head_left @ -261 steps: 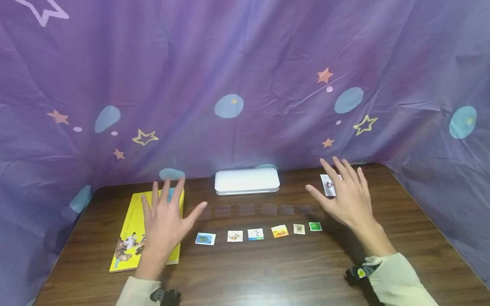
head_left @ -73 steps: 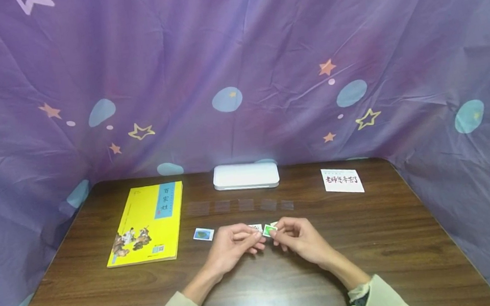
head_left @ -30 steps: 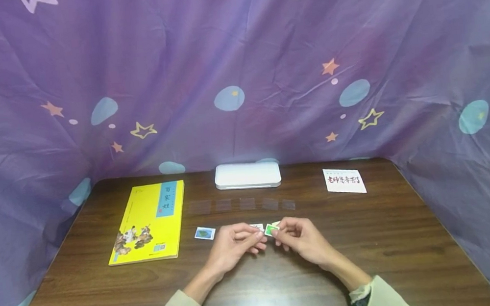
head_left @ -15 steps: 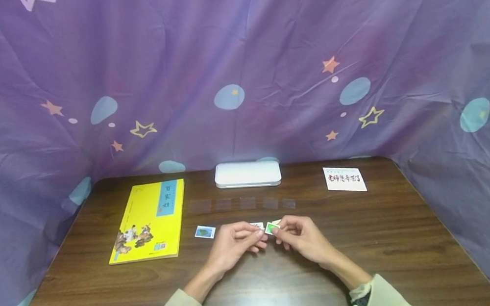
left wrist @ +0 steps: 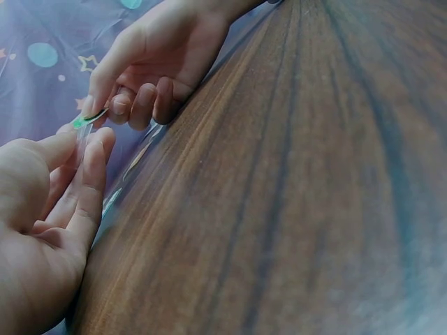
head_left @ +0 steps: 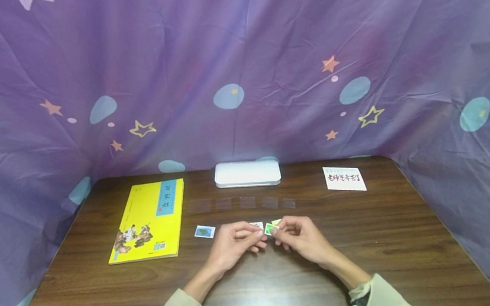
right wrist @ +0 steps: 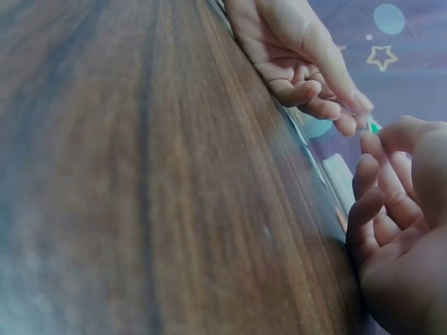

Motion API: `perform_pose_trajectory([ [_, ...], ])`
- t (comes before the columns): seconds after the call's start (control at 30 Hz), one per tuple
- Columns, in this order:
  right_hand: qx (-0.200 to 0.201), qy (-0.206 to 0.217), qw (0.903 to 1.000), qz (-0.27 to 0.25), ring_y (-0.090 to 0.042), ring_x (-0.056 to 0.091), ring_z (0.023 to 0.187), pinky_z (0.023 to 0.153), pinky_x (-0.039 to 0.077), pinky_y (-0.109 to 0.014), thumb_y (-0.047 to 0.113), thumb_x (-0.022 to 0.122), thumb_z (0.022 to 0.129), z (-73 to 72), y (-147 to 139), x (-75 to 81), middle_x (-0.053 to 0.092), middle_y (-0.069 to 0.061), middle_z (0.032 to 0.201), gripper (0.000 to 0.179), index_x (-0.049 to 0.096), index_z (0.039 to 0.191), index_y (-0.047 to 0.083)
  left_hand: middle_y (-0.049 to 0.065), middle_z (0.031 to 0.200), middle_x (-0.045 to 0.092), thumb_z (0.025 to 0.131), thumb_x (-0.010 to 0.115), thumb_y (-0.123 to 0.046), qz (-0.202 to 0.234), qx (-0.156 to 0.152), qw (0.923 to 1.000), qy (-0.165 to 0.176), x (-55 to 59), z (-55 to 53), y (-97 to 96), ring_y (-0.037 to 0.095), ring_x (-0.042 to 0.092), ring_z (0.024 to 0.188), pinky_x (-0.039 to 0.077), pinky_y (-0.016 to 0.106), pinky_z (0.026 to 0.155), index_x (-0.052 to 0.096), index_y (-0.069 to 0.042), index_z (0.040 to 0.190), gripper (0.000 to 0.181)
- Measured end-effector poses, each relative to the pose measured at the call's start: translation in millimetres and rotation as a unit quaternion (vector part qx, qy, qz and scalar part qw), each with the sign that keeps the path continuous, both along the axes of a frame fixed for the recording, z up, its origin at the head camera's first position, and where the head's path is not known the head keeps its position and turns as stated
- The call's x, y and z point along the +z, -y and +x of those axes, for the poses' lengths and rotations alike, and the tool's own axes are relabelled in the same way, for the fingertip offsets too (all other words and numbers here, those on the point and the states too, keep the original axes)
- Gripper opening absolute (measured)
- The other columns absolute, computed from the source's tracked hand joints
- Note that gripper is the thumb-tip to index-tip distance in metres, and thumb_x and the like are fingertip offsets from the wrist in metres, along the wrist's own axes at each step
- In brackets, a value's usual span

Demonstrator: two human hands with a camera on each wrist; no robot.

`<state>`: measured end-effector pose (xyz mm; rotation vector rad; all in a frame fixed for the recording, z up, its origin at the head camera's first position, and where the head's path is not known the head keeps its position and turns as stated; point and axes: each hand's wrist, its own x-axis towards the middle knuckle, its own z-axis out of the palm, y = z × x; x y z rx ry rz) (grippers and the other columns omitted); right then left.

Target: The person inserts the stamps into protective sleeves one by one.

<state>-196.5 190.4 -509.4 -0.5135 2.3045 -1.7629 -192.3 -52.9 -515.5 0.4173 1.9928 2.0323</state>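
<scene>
Over the middle of the table, my right hand (head_left: 302, 237) pinches a small green stamp (head_left: 270, 229) between thumb and forefinger. Close beside it, my left hand (head_left: 233, 245) pinches a small clear plastic sleeve (left wrist: 83, 134), seen best in the left wrist view. There the green stamp meets the sleeve's upper end; whether it is inside I cannot tell. A blue stamp (head_left: 205, 231) lies left of my left hand. A white stamp (head_left: 257, 225) shows partly behind the left fingers, and a yellowish one (head_left: 276, 222) behind the right. My hands hide the others.
Several clear sleeves (head_left: 247, 202) lie in a row beyond the hands. Behind them stands a white case (head_left: 247, 174). A yellow book (head_left: 146, 226) lies at left, a white card with red writing (head_left: 344, 179) at back right. A purple curtain (head_left: 185, 80) closes off the back.
Since the oldest frame, both open hands have come together at the middle; the green stamp and the rightmost sleeve have been picked up. Over the last seconds the hands have stayed almost still.
</scene>
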Motion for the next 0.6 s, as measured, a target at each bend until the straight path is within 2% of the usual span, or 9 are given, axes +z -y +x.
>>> perform_pose_trajectory([
  [0.37, -0.004, -0.007, 0.9998, -0.016, -0.007, 0.062, 0.060, 0.047, 0.052, -0.019, 0.021, 0.074, 0.104, -1.8, -0.9, -2.9, 0.076, -0.010, 0.083, 0.021, 0.072, 0.096, 0.001, 0.022, 0.110, 0.082, 0.101, 0.077, -0.013, 0.006, -0.001, 1.0000, 0.003, -0.8, -0.4, -0.1, 0.028, 0.084, 0.091, 0.073, 0.037, 0.081, 0.074, 0.005, 0.120, 0.026],
  [0.6, 0.013, -0.014, 0.9998, 0.003, -0.008, 0.062, 0.061, 0.049, 0.053, -0.019, 0.020, 0.075, 0.103, -0.8, -0.4, -2.3, 0.077, -0.011, 0.083, 0.016, 0.075, 0.096, 0.006, 0.024, 0.106, 0.082, 0.100, 0.079, -0.014, 0.000, 0.000, 1.0000, -0.002, 0.1, 0.3, 0.3, 0.028, 0.084, 0.089, 0.073, 0.037, 0.080, 0.074, 0.004, 0.118, 0.026],
])
